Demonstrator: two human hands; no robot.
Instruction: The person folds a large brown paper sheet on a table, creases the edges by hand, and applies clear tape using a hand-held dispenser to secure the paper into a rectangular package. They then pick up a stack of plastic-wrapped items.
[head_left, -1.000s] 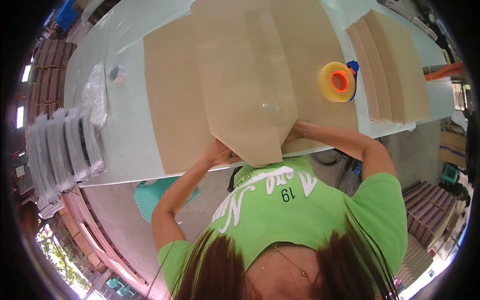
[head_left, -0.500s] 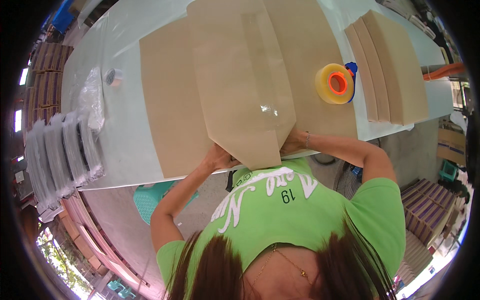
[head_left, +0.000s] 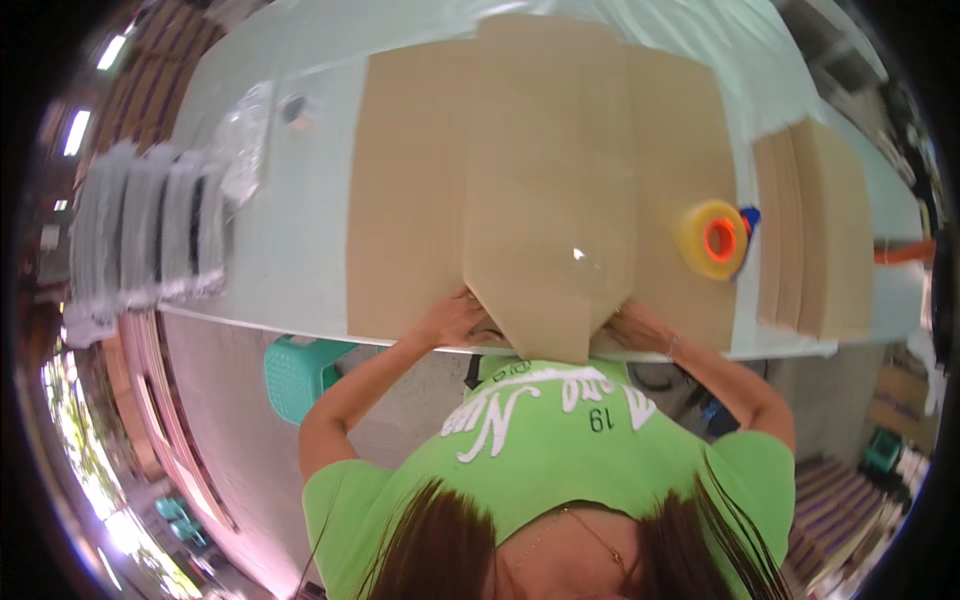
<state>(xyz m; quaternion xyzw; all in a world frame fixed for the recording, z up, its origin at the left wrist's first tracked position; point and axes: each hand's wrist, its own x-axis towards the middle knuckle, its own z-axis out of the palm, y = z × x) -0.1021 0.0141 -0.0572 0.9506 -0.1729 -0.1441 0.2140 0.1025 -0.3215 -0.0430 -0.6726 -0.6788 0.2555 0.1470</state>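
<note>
Gripping the near end of a flattened cardboard box [head_left: 545, 190], the left hand [head_left: 455, 318] curls its fingers under the lower left corner of the raised middle panel, and the right hand [head_left: 630, 325] does the same at the lower right corner; both are closed on the cardboard, though the fingertips hide beneath it. The box lies in the middle of a pale green table [head_left: 290, 280], its tapered near flap overhanging the table edge toward the person's green shirt [head_left: 560, 440]. From here the likeliest trouble, as I judge it, is a crooked fold: if one hand lifts or pushes harder than the other, the panel could skew off its crease and the flaps would not meet squarely. The overhanging flap could also catch against the shirt and buckle. A swing of the wide side panel to the right might nudge the yellow tape roll [head_left: 712, 240] with its orange core, which rests on the cardboard's right part, just beside a stack of flat cardboard sheets [head_left: 815, 230]. At the table's far left lie crumpled clear plastic bags [head_left: 240, 140], and beyond its left edge stands a row of grey bundles wrapped in plastic [head_left: 145, 230]. A teal plastic stool [head_left: 300, 370] sits under the table. White lettering crosses the shirt.
</note>
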